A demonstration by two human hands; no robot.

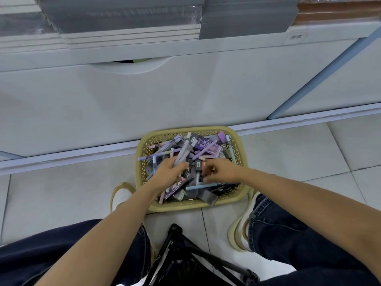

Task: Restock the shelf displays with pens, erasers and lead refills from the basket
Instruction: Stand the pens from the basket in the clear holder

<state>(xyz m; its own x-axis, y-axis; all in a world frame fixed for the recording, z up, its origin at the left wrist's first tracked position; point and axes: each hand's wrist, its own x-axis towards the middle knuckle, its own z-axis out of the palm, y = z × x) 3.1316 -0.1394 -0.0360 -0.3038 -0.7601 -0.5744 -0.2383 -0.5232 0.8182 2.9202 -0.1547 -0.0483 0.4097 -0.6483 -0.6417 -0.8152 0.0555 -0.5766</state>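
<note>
A yellow lattice basket (142, 162) sits on the tiled floor (288, 153) against a pale cabinet front (144, 104), heaped with pens (206, 150) and dark purple boxes (203, 142). The left hand (170, 172) grips a small bunch of grey-white pens, about three. The right hand (222, 172) curls over small dark packets, and what it holds, if anything, cannot be told. Sorting would likely go best one kind at a time, barrels squared up in the left hand and lifted straight out of the tangle. The count: one basket, well over a dozen loose pens, several boxes. No erasers can be made out. Above, four stacks of wrapped books (123, 17) fill the shelf.
</note>
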